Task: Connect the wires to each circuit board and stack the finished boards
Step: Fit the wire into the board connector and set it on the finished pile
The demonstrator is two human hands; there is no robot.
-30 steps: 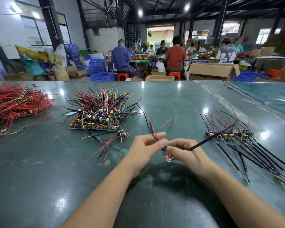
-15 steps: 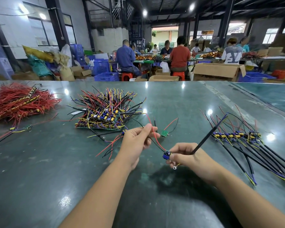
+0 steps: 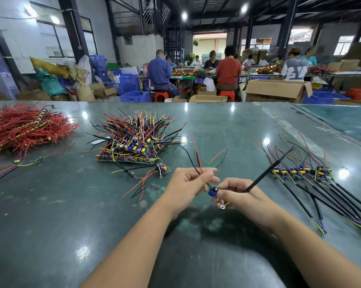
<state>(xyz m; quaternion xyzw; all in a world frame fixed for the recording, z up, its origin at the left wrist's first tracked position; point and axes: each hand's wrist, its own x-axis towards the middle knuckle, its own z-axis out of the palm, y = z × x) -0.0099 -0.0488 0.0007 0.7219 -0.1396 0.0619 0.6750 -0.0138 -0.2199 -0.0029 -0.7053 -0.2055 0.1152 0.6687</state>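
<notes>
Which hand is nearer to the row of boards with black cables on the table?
Right. The right hand is beside the row of boards, just to its left; the left hand is farther left, beyond the right hand.

Bare table nearside; board heap and cable row flank it.

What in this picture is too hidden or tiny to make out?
All in the head view:
- Small board: mostly covered by fingers of the left hand and right hand.
- Wire joints on it: too small.
- Middle pile: boards buried under wires.
- Right-side cables: cut off by the edge.
</notes>
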